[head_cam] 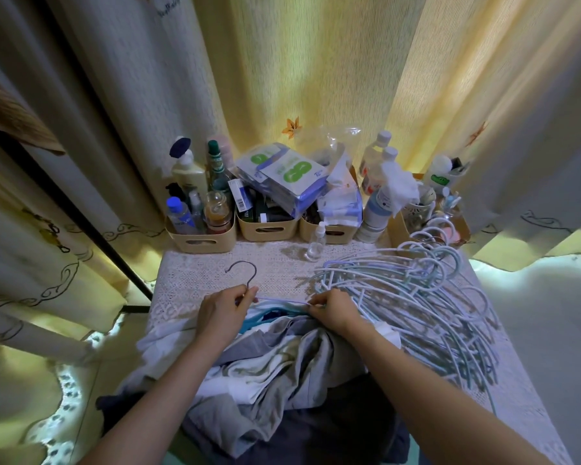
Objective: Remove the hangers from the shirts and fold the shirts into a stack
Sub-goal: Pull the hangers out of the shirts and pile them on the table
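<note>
Head view:
- left hand (227, 312): fingers curled; thumb and fingertips pinch the neck of a hanger (282, 300) just under its grey metal hook; the hook stands up over the lace-covered table (195, 273), beyond the knuckles
- right hand (332, 312): fingers bent in a tight pinch on the hanger's pale shoulder bar; whether cloth is caught in the same pinch cannot be told
- the hanger's thin bar runs straight between the two hands, at the far edge of the clothes; its lower part is hidden in the cloth
- shirts (282, 364): a rumpled heap of white, grey, teal and dark pieces; it lies under both wrists and forearms and spills over the near edge of the table; none is folded
- loose hangers (416, 297): a large tangled pile of pale blue and white ones on the table, just beside the right hand and running off to the right
- behind, along the curtain (316, 78): beige baskets (198, 238) full of bottles and packets; a small clear spray bottle (316, 243) stands in front of them, well apart from the hands
</note>
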